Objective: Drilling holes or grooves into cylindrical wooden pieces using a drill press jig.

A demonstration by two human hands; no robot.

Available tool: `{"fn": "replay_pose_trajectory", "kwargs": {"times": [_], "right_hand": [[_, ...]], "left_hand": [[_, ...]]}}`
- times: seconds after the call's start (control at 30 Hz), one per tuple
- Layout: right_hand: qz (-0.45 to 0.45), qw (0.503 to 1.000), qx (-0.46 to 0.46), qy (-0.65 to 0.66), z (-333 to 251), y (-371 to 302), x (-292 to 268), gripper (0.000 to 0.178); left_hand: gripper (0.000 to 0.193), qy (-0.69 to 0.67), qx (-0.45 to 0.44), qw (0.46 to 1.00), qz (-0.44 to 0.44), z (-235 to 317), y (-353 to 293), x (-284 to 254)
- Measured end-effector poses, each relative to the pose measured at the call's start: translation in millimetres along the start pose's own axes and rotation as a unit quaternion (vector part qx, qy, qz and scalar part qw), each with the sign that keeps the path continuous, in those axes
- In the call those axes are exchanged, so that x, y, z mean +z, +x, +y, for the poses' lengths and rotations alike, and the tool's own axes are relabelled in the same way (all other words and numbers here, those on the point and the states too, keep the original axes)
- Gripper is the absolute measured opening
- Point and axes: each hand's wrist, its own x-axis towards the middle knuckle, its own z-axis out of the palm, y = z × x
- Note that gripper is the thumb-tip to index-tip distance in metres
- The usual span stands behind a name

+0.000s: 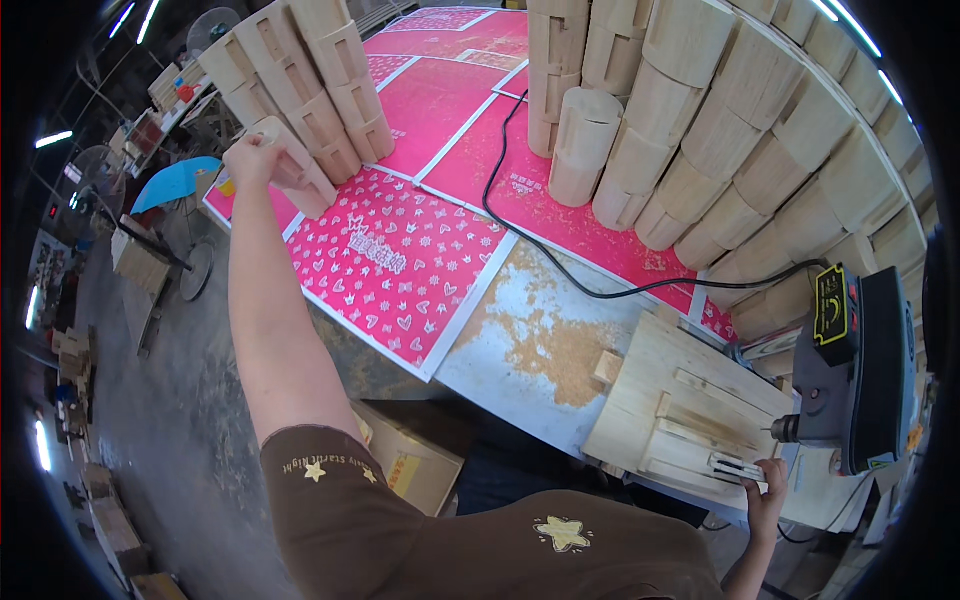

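My left hand (255, 160), arm stretched far out to the left, closes on the upper end of a pale wooden block (290, 165) with a rounded side. That block sits at the front of the left group of stacked blocks, on top of another. At the lower right, my right hand (768, 490) grips a small light-and-dark clamp-like piece (735, 467), whose exact kind I cannot make out. It lies at the near edge of a wooden jig (690, 400) with strips fixed on it. A bench drill (860, 360) stands just beyond, its chuck (785, 430) pointing toward the jig.
Tall stacks of wooden blocks (690, 110) line the back right. A black cable (550, 260) crosses the pink printed sheets (400, 260). Sawdust (560, 350) covers part of the metal tabletop. A cardboard box (410, 460) is below the table edge; a fan (195, 270) stands left.
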Motion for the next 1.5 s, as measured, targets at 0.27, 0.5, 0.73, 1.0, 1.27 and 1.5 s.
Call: {"fn": "replay_pose_trajectory", "kwargs": {"times": [0.27, 0.5, 0.73, 1.0, 1.27, 1.5], "right_hand": [[-0.003, 0.999, 0.03, -0.02, -6, 6, 4, 0.035], [0.012, 0.999, 0.036, -0.006, -7, 8, 1, 0.036], [0.023, 1.0, -0.009, -0.004, 0, -2, -5, 0.034], [0.049, 0.996, -0.068, 0.024, 11, 0, 2, 0.034], [0.055, 0.994, -0.078, 0.042, 22, -4, 10, 0.034], [0.064, 0.992, -0.11, 0.024, 14, -4, 6, 0.037]], "left_hand": [[0.052, -0.004, 0.001, 1.0, 0.016, -54, 34, 52], [0.059, -0.01, 0.079, 0.967, 0.242, 13, -42, 87], [0.071, -0.479, 0.198, 0.835, -0.182, 236, -209, 106], [0.09, -0.569, 0.129, 0.777, -0.237, 306, -227, 155], [0.09, -0.586, 0.094, 0.779, -0.203, 265, -260, 92], [0.083, -0.51, 0.265, 0.651, -0.495, 241, -393, -85]]}}
